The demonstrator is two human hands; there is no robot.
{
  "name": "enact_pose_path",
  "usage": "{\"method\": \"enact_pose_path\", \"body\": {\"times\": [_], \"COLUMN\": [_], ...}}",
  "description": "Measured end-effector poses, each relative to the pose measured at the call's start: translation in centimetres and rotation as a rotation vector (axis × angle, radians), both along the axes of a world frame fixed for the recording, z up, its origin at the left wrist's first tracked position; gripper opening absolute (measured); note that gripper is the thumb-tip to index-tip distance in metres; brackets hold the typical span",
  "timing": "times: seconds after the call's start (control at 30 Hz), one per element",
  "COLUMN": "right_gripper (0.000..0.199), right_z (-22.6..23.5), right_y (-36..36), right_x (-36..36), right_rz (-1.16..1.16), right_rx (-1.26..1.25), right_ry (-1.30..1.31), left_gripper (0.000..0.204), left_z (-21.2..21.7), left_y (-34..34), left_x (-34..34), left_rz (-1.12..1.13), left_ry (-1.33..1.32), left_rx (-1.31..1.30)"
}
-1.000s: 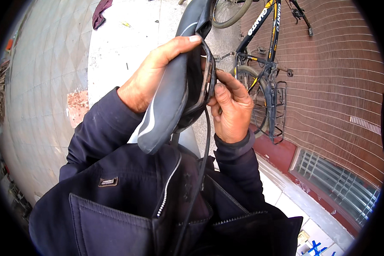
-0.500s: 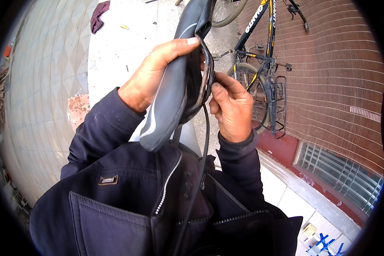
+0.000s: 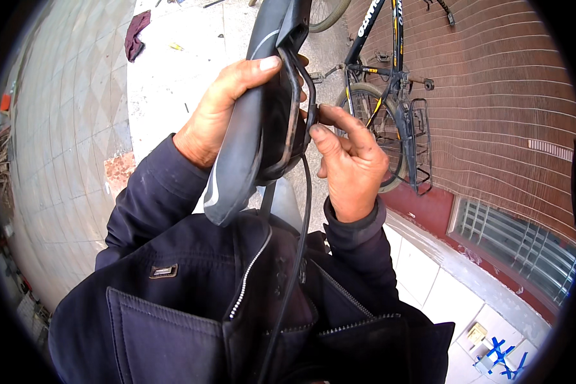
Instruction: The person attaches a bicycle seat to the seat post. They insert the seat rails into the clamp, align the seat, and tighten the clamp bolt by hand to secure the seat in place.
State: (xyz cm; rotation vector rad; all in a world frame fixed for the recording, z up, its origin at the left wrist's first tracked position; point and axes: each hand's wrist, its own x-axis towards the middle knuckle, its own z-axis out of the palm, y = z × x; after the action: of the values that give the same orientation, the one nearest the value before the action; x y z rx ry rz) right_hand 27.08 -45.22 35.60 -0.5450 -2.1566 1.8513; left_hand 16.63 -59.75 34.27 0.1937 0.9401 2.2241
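Observation:
A black bicycle saddle (image 3: 240, 137) with a grey stripe is held on its side in front of my chest, its underside turned to the right. My left hand (image 3: 221, 102) is closed round it, thumb over the edge by the rails and the other fingers mostly hidden behind. Two metal rails show on the underside, the nearer rail (image 3: 292, 121) worn and brownish. My right hand (image 3: 355, 166) pinches the farther rail (image 3: 311, 96) between thumb and forefinger, its other fingers curled. Whether anything small sits in that pinch is hidden.
A black bicycle (image 3: 390, 83) with yellow markings and a rear rack leans by a brown slatted shutter (image 3: 486, 96). Dark cloth (image 3: 136, 35) and a small yellow item (image 3: 176, 46) lie on the pale ground. A black cord (image 3: 306, 211) hangs down my jacket (image 3: 173, 320).
The saddle has turned a little, so the two rails now show apart. My right hand's fingers have shifted slightly along the farther rail. The background has moved a little to the left at the top.

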Motion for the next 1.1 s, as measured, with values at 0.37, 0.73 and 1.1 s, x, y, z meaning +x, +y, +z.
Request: {"method": "enact_pose_path", "body": {"times": [0.37, 0.73, 1.1], "right_gripper": [0.031, 0.034, 0.033], "right_z": [-0.6, 0.0, -0.1], "right_y": [-0.4, -0.9, -2.1], "right_x": [0.4, 1.1, 1.0], "right_rz": [-0.009, 0.021, -0.011], "right_rx": [0.077, 0.022, -0.060], "right_ry": [-0.034, -0.019, -0.071], "left_gripper": [0.047, 0.072, 0.065], "left_z": [-0.7, 0.1, 0.0], "left_y": [-0.3, -0.6, -1.2], "left_x": [-0.1, 0.3, 0.6], "left_rz": [-0.004, -0.028, -0.035], "left_ry": [0.134, 0.132, 0.079], "left_rx": [-0.089, -0.110, -0.161]}}
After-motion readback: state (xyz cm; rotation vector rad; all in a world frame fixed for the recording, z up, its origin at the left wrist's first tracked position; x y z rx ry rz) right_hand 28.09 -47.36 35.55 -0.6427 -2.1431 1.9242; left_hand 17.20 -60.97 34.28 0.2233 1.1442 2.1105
